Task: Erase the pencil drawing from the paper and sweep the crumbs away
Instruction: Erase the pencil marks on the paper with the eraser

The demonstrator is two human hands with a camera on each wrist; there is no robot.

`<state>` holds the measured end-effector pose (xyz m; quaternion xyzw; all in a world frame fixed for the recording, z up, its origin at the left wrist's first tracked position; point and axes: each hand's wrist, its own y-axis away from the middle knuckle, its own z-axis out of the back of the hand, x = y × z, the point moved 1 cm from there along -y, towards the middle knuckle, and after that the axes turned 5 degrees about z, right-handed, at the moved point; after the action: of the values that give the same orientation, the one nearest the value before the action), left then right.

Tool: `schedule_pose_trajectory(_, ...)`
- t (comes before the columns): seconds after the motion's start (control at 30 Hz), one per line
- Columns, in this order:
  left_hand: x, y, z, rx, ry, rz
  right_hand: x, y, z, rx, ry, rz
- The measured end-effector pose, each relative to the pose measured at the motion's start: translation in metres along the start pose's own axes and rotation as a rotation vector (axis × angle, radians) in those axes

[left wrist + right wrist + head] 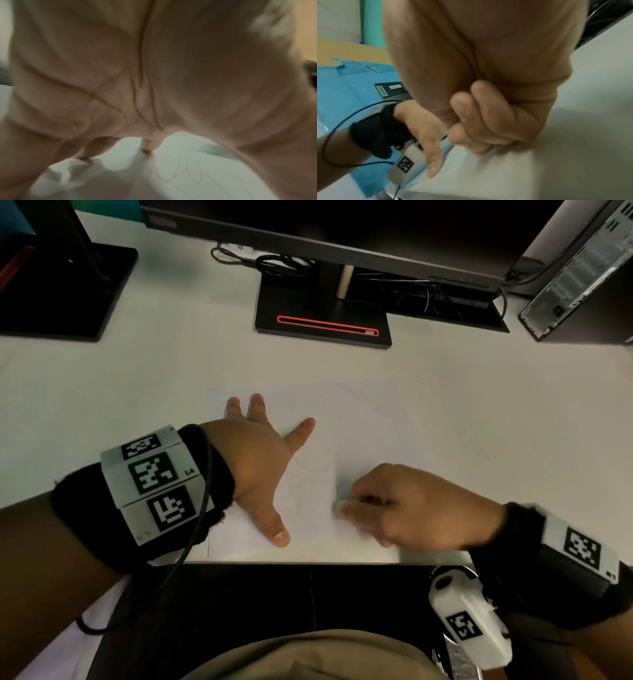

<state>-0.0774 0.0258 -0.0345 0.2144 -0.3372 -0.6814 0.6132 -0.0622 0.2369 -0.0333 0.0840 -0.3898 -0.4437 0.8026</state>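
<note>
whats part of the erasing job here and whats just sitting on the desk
Job: paper, pencil drawing, eraser pinched in right hand, left hand pressing the paper flat.

Lying about: monitor stand, cables, computer tower.

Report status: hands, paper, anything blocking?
Left hand flat, pinning paper. Right hand pinching eraser on faint drawing. Nothing blocking.

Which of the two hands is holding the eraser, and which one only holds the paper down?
The right hand pinches the white eraser in curled fingers. The left hand holds nothing: it lies with fingers spread on the paper.
</note>
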Motion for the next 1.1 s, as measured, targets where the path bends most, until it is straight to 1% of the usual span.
schedule_pose_trajectory(0.07,0.0,0.0,0.0,-0.005,-0.001,-0.004,0.0,-0.001,-0.001,0.004,-0.002,0.005)
schedule_pose_trajectory(0.17,0.0,0.001,0.0,-0.004,-0.006,-0.004,-0.005,-0.007,0.008,-0.086,-0.01,-0.01)
schedule_pose_trajectory(0.27,0.0,0.001,0.0,0.001,-0.002,0.0,0.004,-0.008,0.001,0.0,0.017,0.003)
schedule_pose_trajectory(0.3,0.0,0.001,-0.001,0.002,0.0,-0.002,0.004,-0.009,0.001,0.007,0.019,0.002)
schedule_pose_trajectory(0.4,0.0,0.001,0.0,0.007,0.006,-0.007,-0.003,-0.014,0.012,-0.085,-0.008,-0.019)
schedule_pose_trajectory(0.43,0.0,0.001,0.0,0.008,0.006,-0.006,-0.002,-0.014,0.012,-0.086,-0.007,-0.014)
schedule_pose_trajectory(0.53,0.0,0.002,0.0,0.006,-0.001,-0.005,0.007,-0.013,0.002,0.024,0.028,0.011)
schedule_pose_trajectory(0.57,-0.001,0.002,0.0,0.004,0.001,-0.006,0.005,-0.014,0.003,0.019,0.021,0.005)
schedule_pose_trajectory(0.67,-0.001,0.001,0.0,0.001,0.0,-0.009,-0.002,-0.018,0.015,-0.084,-0.024,-0.026)
schedule_pose_trajectory(0.7,-0.001,0.001,0.0,0.002,-0.001,-0.008,0.0,-0.017,0.014,-0.072,-0.018,-0.017)
schedule_pose_trajectory(0.8,-0.001,0.001,0.0,0.01,-0.003,-0.003,0.008,-0.014,0.002,0.046,0.027,0.012)
schedule_pose_trajectory(0.83,-0.002,0.0,0.0,0.008,-0.005,-0.002,0.005,-0.016,0.004,0.034,0.014,0.008)
schedule_pose_trajectory(0.93,-0.001,0.0,-0.001,0.007,-0.001,-0.008,-0.002,-0.02,0.015,-0.064,-0.021,-0.015)
schedule_pose_trajectory(1.03,0.0,0.001,-0.001,0.007,0.002,-0.008,0.006,-0.019,0.006,0.021,0.01,0.008)
schedule_pose_trajectory(1.07,0.0,0.001,-0.001,0.004,-0.002,-0.006,0.005,-0.021,0.006,0.032,0.004,0.008)
schedule_pose_trajectory(1.1,0.0,0.001,-0.001,0.002,-0.006,-0.004,0.001,-0.024,0.009,0.011,-0.031,-0.005)
